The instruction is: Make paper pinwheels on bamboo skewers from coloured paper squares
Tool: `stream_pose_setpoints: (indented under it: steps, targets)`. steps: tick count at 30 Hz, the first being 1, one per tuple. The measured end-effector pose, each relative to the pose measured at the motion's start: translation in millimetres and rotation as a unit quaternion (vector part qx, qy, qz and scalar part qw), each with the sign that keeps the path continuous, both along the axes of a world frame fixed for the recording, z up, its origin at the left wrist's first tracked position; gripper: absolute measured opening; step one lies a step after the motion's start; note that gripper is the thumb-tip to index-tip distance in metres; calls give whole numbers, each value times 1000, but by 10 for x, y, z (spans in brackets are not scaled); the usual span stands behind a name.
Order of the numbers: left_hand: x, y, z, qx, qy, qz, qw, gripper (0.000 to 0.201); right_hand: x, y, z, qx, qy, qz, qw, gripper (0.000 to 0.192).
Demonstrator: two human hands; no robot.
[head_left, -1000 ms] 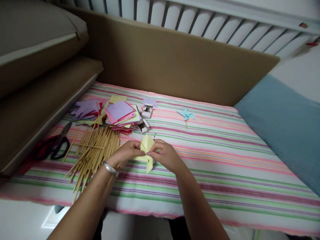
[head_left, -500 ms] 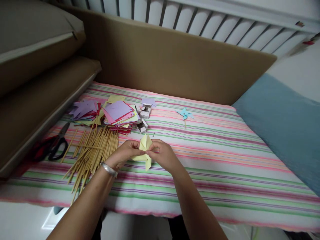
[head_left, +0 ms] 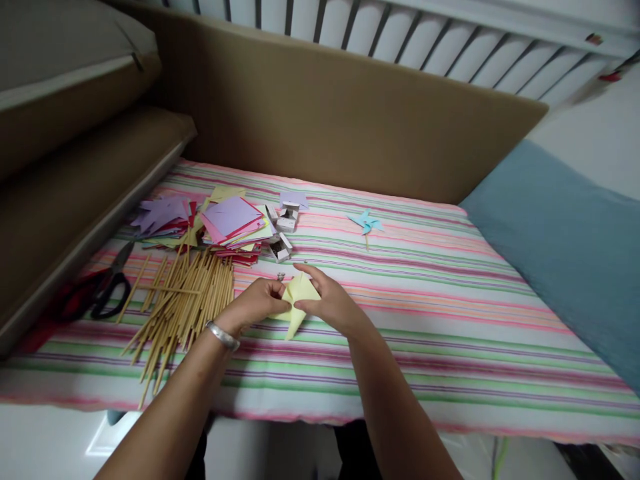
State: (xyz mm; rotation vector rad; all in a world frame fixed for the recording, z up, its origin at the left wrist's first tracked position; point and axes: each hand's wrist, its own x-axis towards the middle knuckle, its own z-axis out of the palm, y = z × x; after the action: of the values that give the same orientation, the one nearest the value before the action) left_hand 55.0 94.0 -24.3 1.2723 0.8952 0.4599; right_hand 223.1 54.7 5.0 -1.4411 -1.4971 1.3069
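A pale yellow paper pinwheel (head_left: 300, 291), partly folded, is held just above the striped cloth. My left hand (head_left: 260, 303), with a silver bangle on its wrist, pinches the pinwheel's left side near the middle between thumb and fingers. On the other side my right hand (head_left: 330, 300) has its thumb on the paper near the centre and its index finger reaching along the upper edge; its other fingers are hidden behind the paper. Small dark pins (head_left: 281, 276) lie on the cloth just beyond my left hand.
Left lie thin wooden sticks (head_left: 183, 300) and scissors (head_left: 111, 283). Beyond them are stacked paper squares (head_left: 233, 220), purple cut paper (head_left: 163, 215) and two small open boxes (head_left: 289, 217). A finished blue pinwheel (head_left: 367, 221) lies farther right. A brown panel (head_left: 350, 120) stands behind.
My right hand has opened wider, its index finger now stretched along the paper's top. The pinwheel's upper right blade has spread out flatter. The view has shifted slightly.
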Motion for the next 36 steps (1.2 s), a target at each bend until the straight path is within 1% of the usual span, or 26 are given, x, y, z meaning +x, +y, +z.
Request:
stream_pose_setpoints:
  steps: [4,6,8,10,13,14,15,16,19,21,24,29,32,34,36]
  targets:
    - [47,-10,-46,28,6,15,999,10,-19,-22,42,14,-63,-16,998,69]
    - [61,-21,-29,33,2,24,999,11,-23,-23,48,10,-63,-17,998,69]
    - [66,-33,28,37,-14,43,998,15,-17,-11,27,9,-44,-24,999,69]
    - [63,-42,115,39,-43,87,995,24,0,16,-18,8,-1,-44,999,68]
    - [53,-51,229,26,-111,196,974,50,26,71,-98,-5,104,-106,989,70]
    - [54,-54,244,13,-136,229,964,53,27,88,-121,-7,142,-132,981,71]
    - [59,-58,243,-7,-159,249,955,51,22,102,-141,-6,177,-159,971,72]
    - [69,-64,228,-31,-177,257,950,46,9,113,-157,0,205,-184,961,72]
    - [125,-90,130,-95,-196,233,948,30,-77,120,-195,35,248,-239,938,69]
    - [168,-110,67,-107,-195,215,951,26,-162,108,-218,56,247,-261,932,69]
    - [206,-124,25,-105,-195,225,949,28,-286,81,-255,74,238,-288,925,69]
    - [187,-100,30,-104,-185,253,944,31,-412,50,-302,70,258,-314,911,66]
    - [152,-78,30,-101,-173,258,945,27,-429,39,-291,51,279,-307,908,65]
    - [117,-64,36,-104,-169,256,946,26,-400,37,-260,34,285,-283,915,63]
    - [69,-46,51,-111,-167,250,947,26,-330,44,-216,22,271,-260,927,57]
